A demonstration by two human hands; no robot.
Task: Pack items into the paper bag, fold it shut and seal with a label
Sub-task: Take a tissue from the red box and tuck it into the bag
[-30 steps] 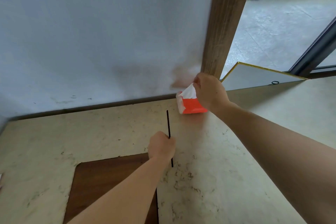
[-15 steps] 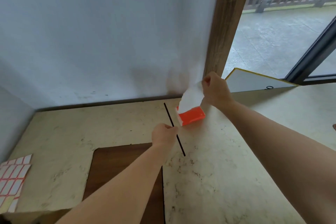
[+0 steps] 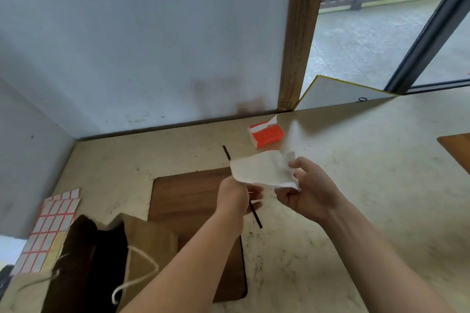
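A white tissue (image 3: 262,169) is stretched between both hands above the table. My right hand (image 3: 309,192) pinches its right edge. My left hand (image 3: 235,197) holds a thin black stick (image 3: 255,215) and also touches the tissue's left corner. The orange tissue pack (image 3: 267,133) lies near the wall, a tissue tip poking out. A brown paper bag (image 3: 142,249) with white rope handles stands open at the lower left. A sheet of red-bordered white labels (image 3: 54,221) lies at the left, beside the bag.
A dark wooden board (image 3: 188,201) lies on the beige table under my left arm. A wall (image 3: 142,40) and a wooden post (image 3: 298,33) close off the back. A yellow-edged white panel (image 3: 338,91) leans behind the table. Another wooden board corner (image 3: 457,150) shows at the right edge.
My right hand pulled a tissue out of the orange pack and brought it back toward me, meeting my left hand. The view tilted down, revealing the paper bag and labels.
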